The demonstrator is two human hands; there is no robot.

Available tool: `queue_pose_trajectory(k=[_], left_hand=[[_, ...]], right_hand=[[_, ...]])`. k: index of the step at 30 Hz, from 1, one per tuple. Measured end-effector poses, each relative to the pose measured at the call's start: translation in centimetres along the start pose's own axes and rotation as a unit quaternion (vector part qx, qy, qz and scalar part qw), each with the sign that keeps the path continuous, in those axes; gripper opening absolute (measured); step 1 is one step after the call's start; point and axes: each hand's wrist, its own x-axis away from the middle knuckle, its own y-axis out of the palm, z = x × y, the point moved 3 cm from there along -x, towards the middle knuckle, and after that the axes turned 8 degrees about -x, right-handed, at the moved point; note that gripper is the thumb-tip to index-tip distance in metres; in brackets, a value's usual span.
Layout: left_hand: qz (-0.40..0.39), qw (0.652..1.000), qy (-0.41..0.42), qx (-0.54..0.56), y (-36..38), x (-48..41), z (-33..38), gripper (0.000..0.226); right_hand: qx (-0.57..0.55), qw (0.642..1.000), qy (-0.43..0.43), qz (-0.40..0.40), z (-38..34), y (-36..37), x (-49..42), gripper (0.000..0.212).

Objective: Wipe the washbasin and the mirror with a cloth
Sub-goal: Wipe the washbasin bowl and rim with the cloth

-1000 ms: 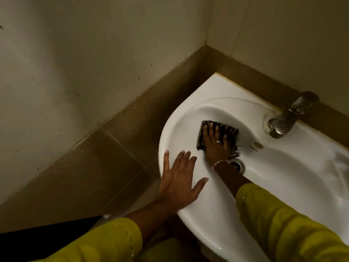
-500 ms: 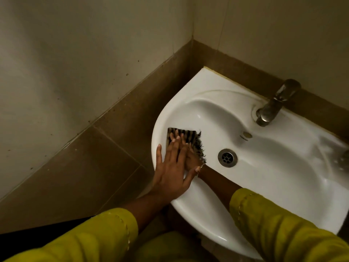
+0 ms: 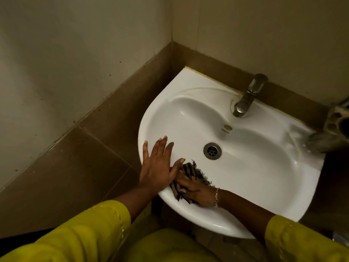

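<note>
A white washbasin [image 3: 264,167] is fixed in the corner, with a round metal drain [image 3: 212,150] at its centre. A dark striped cloth [image 3: 196,172] with a frayed edge lies on the basin's near-left inner wall and rim. My right hand [image 3: 198,191] presses flat on the cloth, a bracelet at its wrist. Flat on the left rim rests my left hand [image 3: 157,167], fingers straight and spread, its thumb next to the cloth. No mirror is in view.
A metal tap [image 3: 247,97] stands at the back of the basin. A holder with round holes [image 3: 338,120] sticks out at the right edge. Beige walls and brown tiles [image 3: 85,167] close in on the left and behind.
My right hand has slid the cloth from the far-left basin wall down along the left side to the near rim. My left hand stays on the left rim.
</note>
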Motion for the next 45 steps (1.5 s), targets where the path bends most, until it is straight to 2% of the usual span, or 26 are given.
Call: queue_pose_trajectory(k=[2, 7, 11, 14, 16, 17, 20, 23, 28, 30, 33, 36, 38, 39, 42, 45], left_hand=[[-0.003, 1.0, 0.002, -0.012, 0.1, 0.0, 0.0, 0.077], [-0.004, 0.999, 0.004, -0.037, 0.5, -0.1, 0.0, 0.07], [-0.003, 0.998, 0.008, -0.06, 1.0, -0.2, -0.2, 0.057], [0.001, 0.997, 0.015, -0.08, 1.0, -0.1, -0.2, 0.053], [0.007, 0.996, 0.018, -0.081, 1.0, -0.1, -0.1, 0.051], [0.009, 0.997, 0.018, -0.08, 1.0, -0.1, -0.1, 0.05], [0.015, 0.997, 0.021, -0.072, 0.9, -0.1, -0.1, 0.046], [0.019, 0.997, 0.023, -0.072, 0.8, -0.1, 0.0, 0.044], [0.012, 0.997, 0.021, -0.075, 1.0, -0.2, 0.0, 0.044], [0.011, 0.997, 0.022, -0.075, 1.1, -0.1, 0.0, 0.043], [0.009, 0.997, 0.018, -0.071, 1.2, -0.2, -0.1, 0.042], [0.008, 0.997, 0.02, -0.068, 1.2, -0.2, 0.0, 0.041], [0.008, 0.997, 0.02, -0.071, 1.0, -0.2, 0.0, 0.04], [0.007, 0.997, 0.019, -0.072, 1.0, -0.2, 0.0, 0.04], [0.0, 0.997, 0.017, -0.076, 0.9, -0.2, 0.0, 0.041], [-0.008, 0.997, 0.008, -0.078, 0.8, -0.2, -0.1, 0.041]], right_hand=[[0.038, 0.998, 0.041, -0.033, -0.1, -0.4, 2.6, 0.055], [0.106, 0.978, 0.149, -0.099, 1.9, -2.1, 7.8, 0.057], [0.24, 0.928, 0.247, -0.141, 3.0, -4.7, 12.2, 0.061], [0.312, 0.898, 0.286, -0.125, 4.4, -6.6, 13.9, 0.049], [0.416, 0.88, 0.227, -0.023, 5.4, -8.3, 14.4, 0.06], [0.478, 0.852, 0.209, 0.034, 5.8, -9.2, 14.4, 0.067], [0.55, 0.798, 0.22, 0.113, 7.1, -11.2, 13.5, 0.065], [0.538, 0.802, 0.221, 0.134, 8.6, -12.8, 12.0, 0.082], [0.558, 0.798, 0.187, 0.128, 8.3, -14.8, 7.8, 0.083], [0.579, 0.787, 0.18, 0.114, 7.9, -15.0, 6.4, 0.078], [0.618, 0.767, 0.138, 0.099, 7.9, -14.5, 3.6, 0.059], [0.582, 0.794, 0.126, 0.121, 6.8, -13.7, -0.7, 0.055], [0.541, 0.813, 0.12, 0.179, 5.5, -13.4, -3.4, 0.064], [0.521, 0.823, 0.134, 0.182, 5.1, -13.1, -4.6, 0.067], [0.412, 0.871, 0.196, 0.18, 4.3, -12.1, -7.0, 0.068], [0.265, 0.933, 0.167, 0.176, 3.9, -10.8, -8.3, 0.063]])
